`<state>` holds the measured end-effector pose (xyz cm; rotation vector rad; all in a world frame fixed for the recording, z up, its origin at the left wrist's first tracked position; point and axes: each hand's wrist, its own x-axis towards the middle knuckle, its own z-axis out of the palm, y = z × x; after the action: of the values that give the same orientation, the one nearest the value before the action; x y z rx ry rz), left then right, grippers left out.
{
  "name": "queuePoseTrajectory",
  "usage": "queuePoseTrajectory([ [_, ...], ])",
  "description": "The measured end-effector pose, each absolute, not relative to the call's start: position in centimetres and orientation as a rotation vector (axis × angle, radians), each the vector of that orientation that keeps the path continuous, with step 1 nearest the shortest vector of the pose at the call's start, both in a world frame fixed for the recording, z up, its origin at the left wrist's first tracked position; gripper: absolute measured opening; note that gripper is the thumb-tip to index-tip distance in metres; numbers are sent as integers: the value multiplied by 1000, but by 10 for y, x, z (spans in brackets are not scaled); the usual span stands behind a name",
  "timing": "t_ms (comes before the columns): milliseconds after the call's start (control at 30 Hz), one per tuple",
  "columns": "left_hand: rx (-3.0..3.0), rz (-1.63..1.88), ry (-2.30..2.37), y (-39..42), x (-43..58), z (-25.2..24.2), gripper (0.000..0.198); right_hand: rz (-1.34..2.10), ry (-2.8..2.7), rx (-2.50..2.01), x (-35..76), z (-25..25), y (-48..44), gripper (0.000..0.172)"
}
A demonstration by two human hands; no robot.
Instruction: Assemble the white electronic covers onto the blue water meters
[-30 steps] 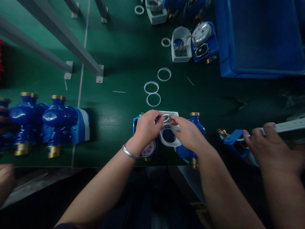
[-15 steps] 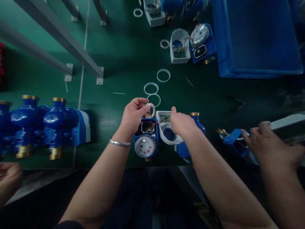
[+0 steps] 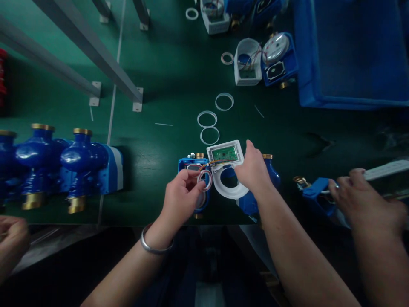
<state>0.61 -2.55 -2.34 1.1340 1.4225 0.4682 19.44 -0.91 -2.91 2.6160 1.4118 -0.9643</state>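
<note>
Ring point(image 3: 210, 181), thin, pinkish and white: from the head view I have it pinched between the thumb and forefinger of my left hand point(image 3: 181, 194), turned partly toward me. My right hand point(image 3: 254, 168) is closed on the right edge of a white housing point(image 3: 226, 194), which has a large round opening at the end nearer me and a green circuit board point(image 3: 224, 154) at the farther end. The ring is just left of that opening, and I can't tell whether the two touch. Thin coloured wires point(image 3: 217, 162) run from the housing over to a blue meter point(image 3: 183, 163), which is partly covered by my left hand. A silver bangle point(image 3: 156, 250) circles my left wrist.

Beyond my hands, three clear rings point(image 3: 224, 109) lie on the green table point(image 3: 166, 85), the nearer two close together. Farther out, past my right hand, are an open white case point(image 3: 246, 81), another meter point(image 3: 277, 47) with its dial showing, and a blue bin point(image 3: 348, 99). Well to the left of my left hand stand blue bodies with brass ends point(image 3: 83, 157). Off to the right of my right hand, a co-worker's hand point(image 3: 367, 198) rests by a blue casing point(image 3: 316, 187).
</note>
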Motion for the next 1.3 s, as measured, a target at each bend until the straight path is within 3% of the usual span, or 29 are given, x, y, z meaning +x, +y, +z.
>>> queuePoseTrajectory([
  [167, 1440, 391, 1437, -38, 14, -21, 14, -933, 1498, 2682, 202, -18, -13, 48],
  [400, 1774, 300, 1344, -46, 24, -22, 13, -516, 1964, 2668, 204, 4, -18, 53],
  [667, 1962, 270, 1047, -48, 43, -18, 23, 72, 2560, 2265, 204, 19, -17, 60],
  [867, 1926, 463, 1405, 1, 25, -20, 17, 348, 2743, 2187, 202, 10, -18, 60],
  [1067, 2001, 150, 1191, 51, 19, -28, 21, 333, 2716, 2255, 206, 0, -20, 61],
  [1200, 2007, 126, 1290, 29, 30, -7, 15, 325, 2712, 2303, 206, -2, -21, 62],
  [1300, 2153, 4, 1352, 2, 41, -6, 27, 207, 2601, 2348, 204, 2, -22, 57],
])
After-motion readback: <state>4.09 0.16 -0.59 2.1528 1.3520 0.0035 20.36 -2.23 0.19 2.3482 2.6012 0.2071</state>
